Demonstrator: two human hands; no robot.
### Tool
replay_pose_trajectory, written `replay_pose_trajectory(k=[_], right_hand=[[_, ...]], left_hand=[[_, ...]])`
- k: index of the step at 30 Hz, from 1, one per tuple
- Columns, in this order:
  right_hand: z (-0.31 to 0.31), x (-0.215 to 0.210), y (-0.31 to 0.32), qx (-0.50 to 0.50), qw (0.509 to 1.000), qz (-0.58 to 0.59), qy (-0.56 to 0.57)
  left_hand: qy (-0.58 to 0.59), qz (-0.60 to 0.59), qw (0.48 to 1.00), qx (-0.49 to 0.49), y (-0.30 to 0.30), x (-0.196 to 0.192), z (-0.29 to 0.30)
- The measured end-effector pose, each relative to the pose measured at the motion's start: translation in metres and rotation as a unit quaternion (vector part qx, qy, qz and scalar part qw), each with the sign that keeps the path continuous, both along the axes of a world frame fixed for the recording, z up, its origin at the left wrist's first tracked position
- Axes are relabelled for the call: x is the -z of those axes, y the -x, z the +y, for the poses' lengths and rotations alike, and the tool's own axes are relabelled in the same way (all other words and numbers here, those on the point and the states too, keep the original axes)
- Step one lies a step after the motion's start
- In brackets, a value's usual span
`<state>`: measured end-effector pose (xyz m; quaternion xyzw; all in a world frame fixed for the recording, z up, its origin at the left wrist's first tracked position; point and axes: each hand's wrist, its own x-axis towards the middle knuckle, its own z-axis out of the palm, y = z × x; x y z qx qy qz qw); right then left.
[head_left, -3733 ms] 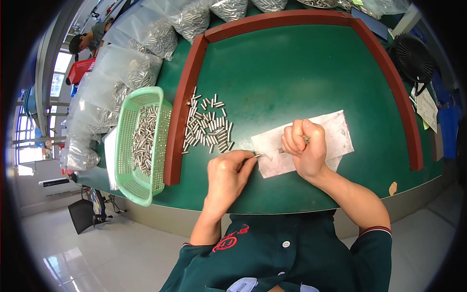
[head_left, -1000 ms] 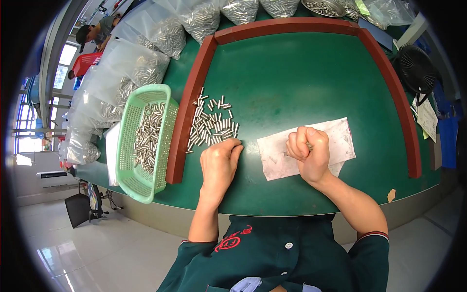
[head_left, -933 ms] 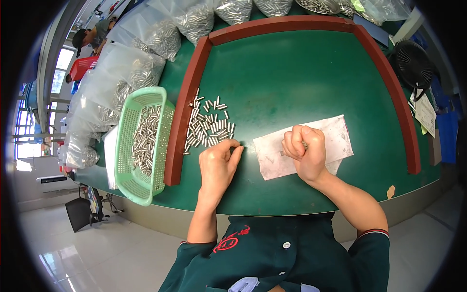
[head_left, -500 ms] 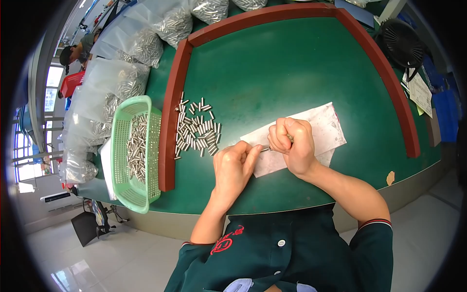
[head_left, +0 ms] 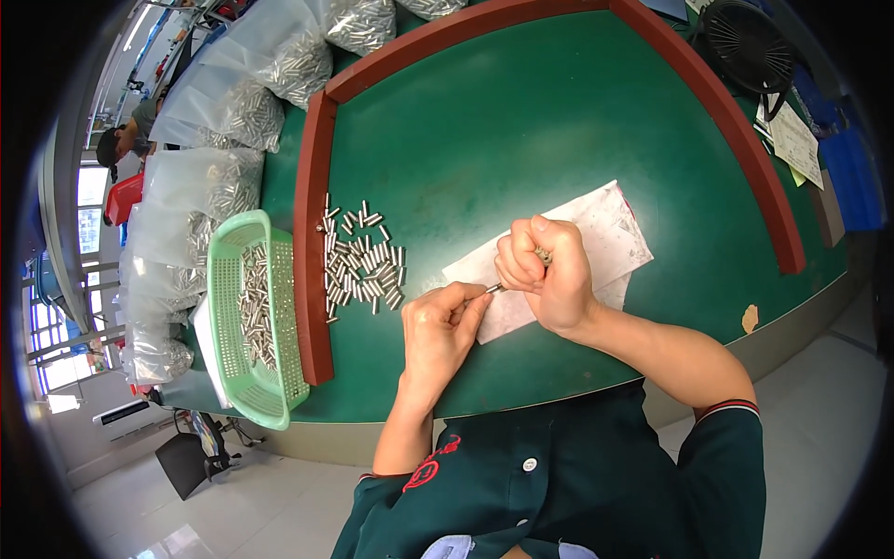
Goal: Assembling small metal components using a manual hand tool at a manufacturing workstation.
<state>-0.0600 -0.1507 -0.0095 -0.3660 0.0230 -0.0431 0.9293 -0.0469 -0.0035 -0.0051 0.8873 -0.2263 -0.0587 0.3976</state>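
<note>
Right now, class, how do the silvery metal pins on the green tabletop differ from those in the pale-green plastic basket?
The loose pins lie scattered; the basket pins are heaped. The loose pins lie right of the reddish-brown bar; the basket pins lie left of it. Both are short cylinders.

A black fan (head_left: 745, 45) stands outside the reddish-brown rail (head_left: 708, 101), near papers (head_left: 793, 144) and a blue container (head_left: 852, 194). A tan patch (head_left: 750, 319) shows near the front edge. At far left, a capped person (head_left: 112, 147) is beside a red bin (head_left: 123, 199), above a dark chair (head_left: 182, 466).
</note>
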Motion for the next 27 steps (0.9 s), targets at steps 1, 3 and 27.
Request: replay_pose_trajectory(k=[1,3,27], right_hand=[[-0.001,-0.001,0.001,0.001,1.000,0.001,0.001],[-0.002,-0.002,0.002,0.002,1.000,-0.002,-0.002],[0.005,-0.004,0.002,0.006,0.999,-0.019,0.044]], left_hand=[[-0.001,0.004,1.000,-0.003,0.000,-0.001,-0.001],[-0.002,0.004,1.000,0.002,0.000,-0.001,-0.001],[0.508,0.499,0.702,-0.013,-0.010,-0.003,0.022]])
